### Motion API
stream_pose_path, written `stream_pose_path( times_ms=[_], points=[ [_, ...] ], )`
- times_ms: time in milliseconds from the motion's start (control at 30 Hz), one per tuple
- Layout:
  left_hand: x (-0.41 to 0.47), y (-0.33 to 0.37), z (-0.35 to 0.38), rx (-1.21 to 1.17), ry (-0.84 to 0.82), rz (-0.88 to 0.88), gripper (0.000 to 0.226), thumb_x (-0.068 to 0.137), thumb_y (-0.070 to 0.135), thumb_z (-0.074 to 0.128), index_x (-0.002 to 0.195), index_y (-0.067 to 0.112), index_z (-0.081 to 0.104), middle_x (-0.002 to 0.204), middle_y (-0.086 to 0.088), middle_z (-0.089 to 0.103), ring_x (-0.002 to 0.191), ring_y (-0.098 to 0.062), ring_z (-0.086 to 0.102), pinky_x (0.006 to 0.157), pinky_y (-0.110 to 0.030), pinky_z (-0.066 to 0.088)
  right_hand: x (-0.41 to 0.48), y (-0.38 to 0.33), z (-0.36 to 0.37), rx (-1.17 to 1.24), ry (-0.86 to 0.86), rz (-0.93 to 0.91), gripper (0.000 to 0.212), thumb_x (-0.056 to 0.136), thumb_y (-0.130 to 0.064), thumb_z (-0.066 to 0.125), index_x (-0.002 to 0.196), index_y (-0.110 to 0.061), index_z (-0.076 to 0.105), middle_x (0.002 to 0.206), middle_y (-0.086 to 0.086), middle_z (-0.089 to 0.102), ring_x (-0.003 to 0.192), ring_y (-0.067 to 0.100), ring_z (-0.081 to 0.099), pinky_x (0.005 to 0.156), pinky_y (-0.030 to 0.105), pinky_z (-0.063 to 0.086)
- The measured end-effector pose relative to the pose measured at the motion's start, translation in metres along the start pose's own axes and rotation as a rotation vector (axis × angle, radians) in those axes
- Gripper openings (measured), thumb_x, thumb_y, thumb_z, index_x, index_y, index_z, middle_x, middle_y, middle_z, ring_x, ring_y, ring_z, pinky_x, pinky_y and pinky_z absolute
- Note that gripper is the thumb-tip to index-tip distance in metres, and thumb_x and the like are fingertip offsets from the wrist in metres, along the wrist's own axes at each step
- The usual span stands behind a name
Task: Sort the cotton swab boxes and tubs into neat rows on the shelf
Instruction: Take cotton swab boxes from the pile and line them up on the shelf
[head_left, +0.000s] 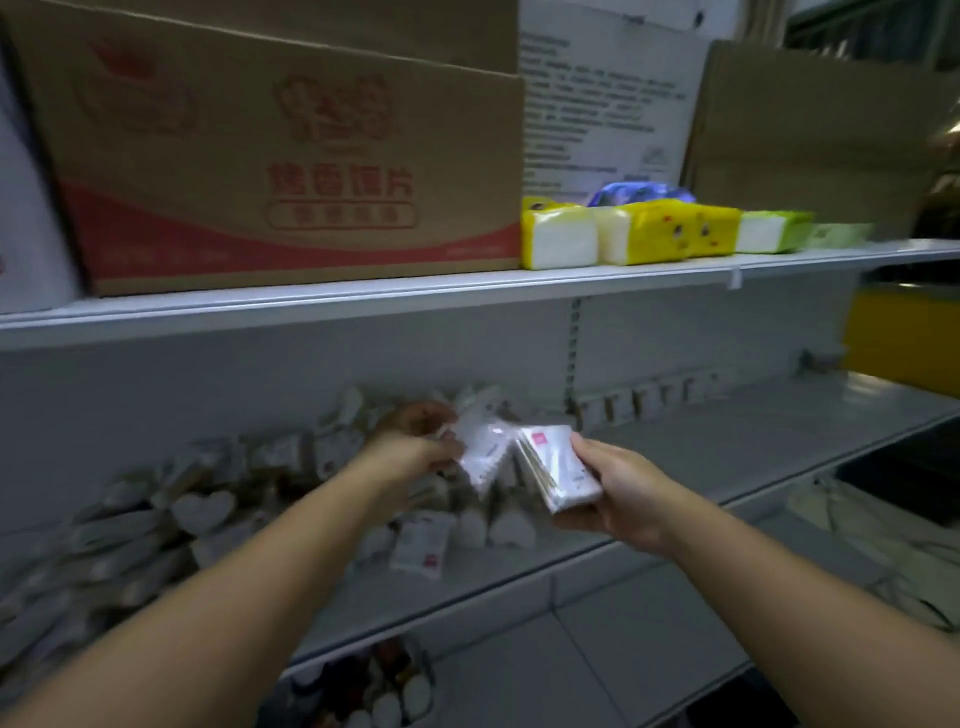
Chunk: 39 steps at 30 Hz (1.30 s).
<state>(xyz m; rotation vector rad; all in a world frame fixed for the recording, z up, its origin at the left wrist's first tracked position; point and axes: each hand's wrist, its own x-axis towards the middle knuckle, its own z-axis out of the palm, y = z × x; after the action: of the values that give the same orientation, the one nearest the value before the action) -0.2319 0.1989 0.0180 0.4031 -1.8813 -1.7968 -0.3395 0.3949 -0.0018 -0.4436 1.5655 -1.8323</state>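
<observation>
My left hand (421, 441) grips a clear flat pack of cotton swabs (483, 447) above the middle shelf (701, 457). My right hand (618, 493) holds a small stack of similar clear packs (556, 467) with red labels, just to the right of it. The two lots nearly touch. Under and left of my hands lies a jumbled pile of swab packs and heart-shaped tubs (202, 509). One flat pack (418, 545) lies near the shelf's front edge. A short row of small boxes (644, 402) stands against the back panel at the right.
The upper shelf carries a large cardboard carton (291, 156), yellow and green tissue packs (639, 234) and another brown carton (810, 140). The right half of the middle shelf is bare white metal. A basket of small items (374, 686) sits on the shelf below.
</observation>
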Motion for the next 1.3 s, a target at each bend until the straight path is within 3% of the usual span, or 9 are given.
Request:
stream_pose_path(
  times_ms=[133, 233, 400, 533, 633, 767, 867, 1033, 1300],
  points=[
    [0.006, -0.009, 0.06, 0.031, -0.07, -0.032, 0.046, 0.071, -0.023, 0.062, 0.098, 0.013, 0.055, 0.086, -0.009, 0.056, 0.069, -0.018, 0.057, 0.052, -0.023, 0.053, -0.021, -0.003, -0.079, -0.02, 0.186, -0.041, 0.027, 0.099, -0.031, 0.044, 0.112, -0.011, 0.057, 0.088, 0.01, 0.069, 0.063, 0.019, 0.066, 0.054, 0.031, 0.054],
    [0.019, -0.014, 0.099, 0.054, -0.132, -0.062, 0.049, 0.071, -0.02, 0.065, 0.107, 0.011, 0.055, 0.079, -0.005, 0.06, 0.063, -0.013, 0.059, 0.046, -0.016, 0.049, -0.031, -0.006, -0.123, 0.026, 0.207, -0.031, 0.013, 0.094, -0.011, 0.044, 0.102, -0.012, 0.054, 0.089, 0.012, 0.067, 0.068, 0.023, 0.066, 0.057, 0.034, 0.054],
    [0.059, -0.037, 0.156, 0.07, -0.176, -0.105, 0.046, 0.074, -0.008, 0.072, 0.114, 0.011, 0.059, 0.096, -0.01, 0.065, 0.086, -0.023, 0.064, 0.079, -0.029, 0.054, -0.026, -0.009, -0.177, -0.008, 0.23, -0.07, 0.033, 0.079, 0.013, 0.04, 0.096, -0.012, 0.056, 0.083, 0.011, 0.07, 0.068, 0.024, 0.068, 0.055, 0.032, 0.054],
    [0.101, -0.059, 0.201, -0.025, -0.157, -0.114, 0.036, 0.078, -0.004, 0.07, 0.105, 0.018, 0.06, 0.104, -0.009, 0.063, 0.087, -0.021, 0.063, 0.072, -0.025, 0.052, -0.004, -0.015, -0.215, -0.088, 0.26, -0.077, 0.044, 0.075, 0.017, 0.039, 0.101, -0.014, 0.059, 0.089, 0.009, 0.071, 0.076, 0.024, 0.068, 0.063, 0.033, 0.056],
    [0.139, -0.071, 0.233, -0.116, -0.153, -0.133, 0.033, 0.083, -0.005, 0.065, 0.108, 0.015, 0.057, 0.112, -0.016, 0.061, 0.097, -0.034, 0.062, 0.079, -0.039, 0.054, 0.023, -0.031, -0.245, -0.125, 0.29, -0.079, 0.047, 0.075, 0.018, 0.04, 0.1, -0.016, 0.061, 0.091, 0.01, 0.07, 0.079, 0.026, 0.067, 0.065, 0.033, 0.056],
    [0.184, -0.088, 0.272, -0.174, -0.095, -0.171, 0.034, 0.085, -0.007, 0.061, 0.114, 0.008, 0.053, 0.113, -0.016, 0.054, 0.096, -0.034, 0.058, 0.067, -0.035, 0.051, 0.062, -0.054, -0.277, -0.131, 0.326, -0.061, 0.042, 0.079, 0.019, 0.044, 0.101, -0.015, 0.059, 0.098, 0.013, 0.066, 0.086, 0.03, 0.065, 0.064, 0.033, 0.057],
    [0.212, -0.105, 0.299, -0.11, -0.034, -0.141, 0.034, 0.085, -0.008, 0.06, 0.115, 0.006, 0.054, 0.115, -0.018, 0.055, 0.094, -0.029, 0.056, 0.076, -0.04, 0.051, 0.088, -0.061, -0.299, -0.167, 0.354, -0.059, 0.041, 0.082, 0.014, 0.052, 0.109, -0.016, 0.058, 0.107, 0.01, 0.066, 0.096, 0.03, 0.064, 0.072, 0.035, 0.056],
    [0.227, -0.138, 0.328, -0.012, 0.099, -0.134, 0.037, 0.081, -0.011, 0.061, 0.099, 0.022, 0.053, 0.117, -0.013, 0.058, 0.1, -0.027, 0.057, 0.07, -0.022, 0.048, 0.13, -0.055, -0.328, -0.299, 0.462, -0.082, 0.042, 0.079, 0.008, 0.066, 0.117, -0.01, 0.058, 0.109, 0.008, 0.067, 0.092, 0.021, 0.065, 0.068, 0.027, 0.052],
    [0.248, -0.168, 0.339, 0.012, 0.432, -0.126, 0.045, 0.084, -0.001, 0.063, 0.126, 0.014, 0.054, 0.115, 0.0, 0.06, 0.103, -0.016, 0.056, 0.077, -0.019, 0.047, 0.224, -0.032, -0.351, -0.439, 0.327, -0.091, 0.036, 0.075, -0.002, 0.075, 0.106, -0.009, 0.057, 0.112, 0.014, 0.063, 0.099, 0.031, 0.062, 0.078, 0.04, 0.052]
  ],
)
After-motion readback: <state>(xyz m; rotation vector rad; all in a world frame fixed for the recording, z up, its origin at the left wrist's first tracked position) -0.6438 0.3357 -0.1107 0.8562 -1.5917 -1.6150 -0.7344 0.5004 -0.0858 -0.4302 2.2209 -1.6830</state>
